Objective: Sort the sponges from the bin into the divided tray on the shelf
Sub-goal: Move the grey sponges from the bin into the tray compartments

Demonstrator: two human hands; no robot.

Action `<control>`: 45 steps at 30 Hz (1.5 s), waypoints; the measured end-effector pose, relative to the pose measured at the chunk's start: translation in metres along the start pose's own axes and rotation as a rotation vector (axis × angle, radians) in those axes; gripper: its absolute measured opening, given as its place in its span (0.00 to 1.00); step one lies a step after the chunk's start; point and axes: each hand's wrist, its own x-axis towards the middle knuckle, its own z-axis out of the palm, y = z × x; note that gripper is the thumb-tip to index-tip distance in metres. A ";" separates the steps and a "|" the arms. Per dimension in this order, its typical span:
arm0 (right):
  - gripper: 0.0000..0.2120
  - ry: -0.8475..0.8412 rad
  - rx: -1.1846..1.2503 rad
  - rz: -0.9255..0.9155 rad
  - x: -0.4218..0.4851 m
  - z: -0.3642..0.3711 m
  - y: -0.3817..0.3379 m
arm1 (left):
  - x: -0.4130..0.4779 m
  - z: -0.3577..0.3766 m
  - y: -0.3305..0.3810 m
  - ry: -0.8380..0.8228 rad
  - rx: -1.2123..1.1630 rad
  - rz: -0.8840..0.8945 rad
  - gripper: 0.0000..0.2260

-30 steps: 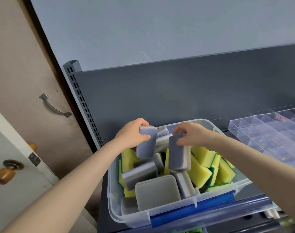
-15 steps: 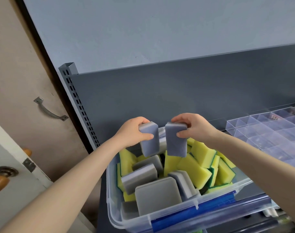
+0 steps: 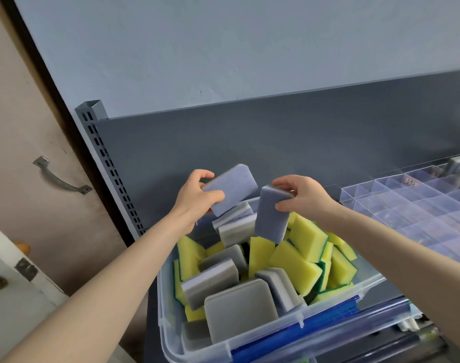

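1. Left hand (image 3: 197,197) grips a blue-grey sponge, the left sponge (image 3: 231,187), by one end: thumb on the near face, fingers curled behind. The sponge is tilted and held above the bin (image 3: 166,323).
2. Right hand (image 3: 302,195) pinches the right sponge (image 3: 272,216) at its top end. The sponge hangs near upright. Its lower corner overlaps the yellow sponges (image 3: 307,237) in view (touching or not: cannot tell).
3. Tray (image 3: 354,195) sits on the shelf to the right, well apart from both hands. The near compartments look bare, though clear plastic reads poorly.
4. Judged step: carry both sponges across to the tray.
5. Method: lift the right sponge clear of the pile and the bin wall first, then sweep right. The right hand is nearer, so it leads and the left follows behind it, without crossing.
6. Both sponges are the same colour, so they go in the same section. Lay them flat and let go low, so they do not bounce.
7. Risk: an end pinch lets soft foam swing, so shift the grip toward mid-body before moving.
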 end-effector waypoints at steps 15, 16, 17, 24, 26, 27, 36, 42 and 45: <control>0.22 0.089 -0.032 -0.094 -0.005 -0.044 0.001 | 0.008 0.026 0.017 -0.141 0.120 0.136 0.24; 0.22 0.095 -0.036 -0.099 -0.006 -0.051 0.002 | 0.007 0.032 0.024 -0.157 0.112 0.172 0.24; 0.23 0.101 -0.038 -0.102 -0.008 -0.059 0.004 | 0.006 0.039 0.032 -0.162 0.100 0.204 0.22; 0.22 0.181 -0.031 -0.087 -0.032 -0.137 0.032 | 0.002 0.121 0.089 -0.118 0.093 0.318 0.10; 0.22 0.203 -0.028 -0.062 -0.042 -0.165 0.047 | 0.000 0.150 0.103 -0.133 0.113 0.313 0.10; 0.21 0.209 -0.026 -0.049 -0.047 -0.180 0.056 | -0.002 0.166 0.110 -0.142 0.122 0.314 0.10; 0.19 0.235 -0.079 -0.022 -0.096 -0.307 0.138 | -0.023 0.307 0.159 -0.214 0.226 0.329 0.11; 0.21 0.240 -0.161 0.000 -0.126 -0.378 0.201 | -0.035 0.397 0.180 -0.309 0.198 0.345 0.12; 0.22 0.251 -0.186 0.031 -0.134 -0.406 0.231 | -0.035 0.437 0.188 -0.343 0.222 0.342 0.12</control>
